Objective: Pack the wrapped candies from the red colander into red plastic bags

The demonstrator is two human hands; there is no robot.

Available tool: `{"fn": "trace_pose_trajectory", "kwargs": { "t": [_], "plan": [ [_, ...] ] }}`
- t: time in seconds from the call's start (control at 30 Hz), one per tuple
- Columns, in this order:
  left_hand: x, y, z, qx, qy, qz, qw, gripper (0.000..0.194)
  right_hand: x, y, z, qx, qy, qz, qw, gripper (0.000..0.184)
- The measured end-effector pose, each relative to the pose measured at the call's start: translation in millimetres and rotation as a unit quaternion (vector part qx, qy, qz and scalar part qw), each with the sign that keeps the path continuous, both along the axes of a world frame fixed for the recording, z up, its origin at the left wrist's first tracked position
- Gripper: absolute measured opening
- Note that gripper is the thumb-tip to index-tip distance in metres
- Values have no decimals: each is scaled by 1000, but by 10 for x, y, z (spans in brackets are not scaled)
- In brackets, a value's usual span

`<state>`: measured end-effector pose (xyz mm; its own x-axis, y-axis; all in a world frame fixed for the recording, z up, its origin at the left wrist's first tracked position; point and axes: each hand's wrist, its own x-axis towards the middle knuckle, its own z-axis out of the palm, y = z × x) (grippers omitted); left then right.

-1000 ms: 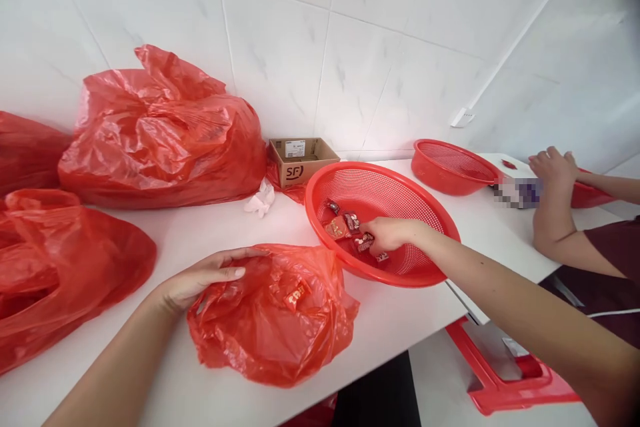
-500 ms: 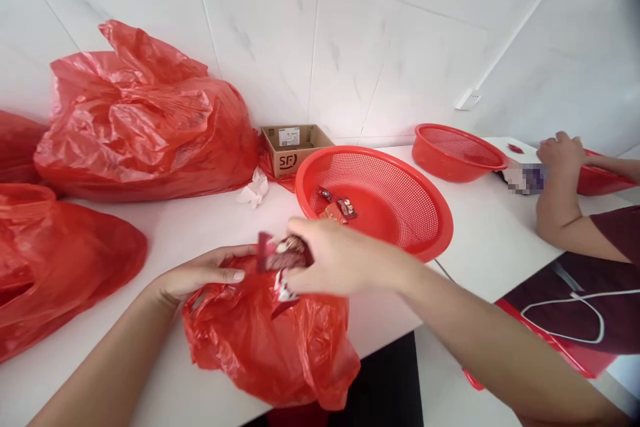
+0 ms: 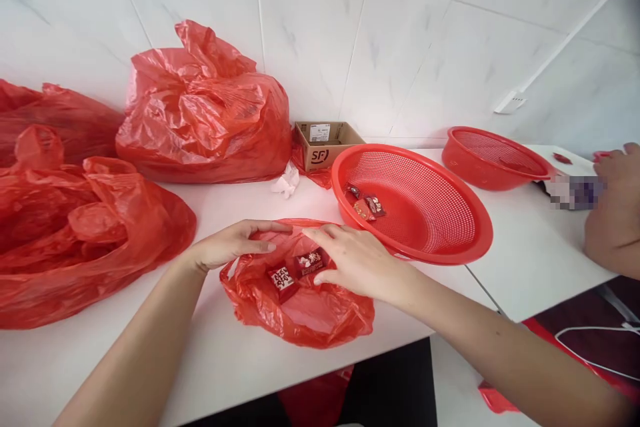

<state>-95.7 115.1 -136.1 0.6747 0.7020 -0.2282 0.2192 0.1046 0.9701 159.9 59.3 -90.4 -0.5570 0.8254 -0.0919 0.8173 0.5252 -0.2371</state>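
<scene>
A small red plastic bag [image 3: 320, 330] lies with its mouth spread at the table's front edge. Inside it rest a dark red wrapped snack [image 3: 310, 261] and a red snack packet with a white label [image 3: 281, 278]. My left hand [image 3: 235, 243] is at the bag's left rim, thumb and fingers stretched apart. Over the right rim, my right hand [image 3: 357, 260] is open, its fingers pointing into the bag beside the packets. Just behind it, a red perforated basket [image 3: 425, 213] holds several small wrapped snacks [image 3: 367, 207].
Large red plastic bags [image 3: 210, 120] stand along the wall at the left, another bag [image 3: 100, 233] nearer. A cardboard box [image 3: 327, 147] and crumpled tissue [image 3: 287, 180] sit behind. To the right are a second red basket [image 3: 490, 157] and a co-worker's arm [image 3: 613, 220].
My right hand has let go of the wrapped snacks, which now lie inside the small bag. The bag's mouth is wider, and the view has turned left.
</scene>
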Motion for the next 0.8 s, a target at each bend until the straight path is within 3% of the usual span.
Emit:
{"fn": "trace_pose_trajectory", "kwargs": {
  "t": [0.07,0.13,0.2,0.27,0.4,0.53,0.67,0.8],
  "plan": [
    [-27,-4,30,10,16,23,1000,46,114,-13,135,-32,55,-21,998,58],
    [-30,-15,50,6,10,30,999,47,270,72,282,-47,93,-85,991,44],
    [-15,-30,60,5,1,27,1000,49,451,276,367,-18,90,-159,983,39],
    [4,-44,64,14,7,27,1000,51,635,560,340,6,43,-196,980,41],
    [7,-61,73,13,22,29,999,53,906,1037,37,-110,-72,-157,979,77],
    [-25,-60,94,3,17,15,1000,56,936,1133,-174,-144,-99,-113,978,66],
    [-46,-49,87,6,35,16,999,57,912,1101,-123,-165,-116,-128,971,65],
    [-54,-44,61,22,52,18,998,59,1029,1117,18,-185,-81,-139,969,53]
  ]
}}
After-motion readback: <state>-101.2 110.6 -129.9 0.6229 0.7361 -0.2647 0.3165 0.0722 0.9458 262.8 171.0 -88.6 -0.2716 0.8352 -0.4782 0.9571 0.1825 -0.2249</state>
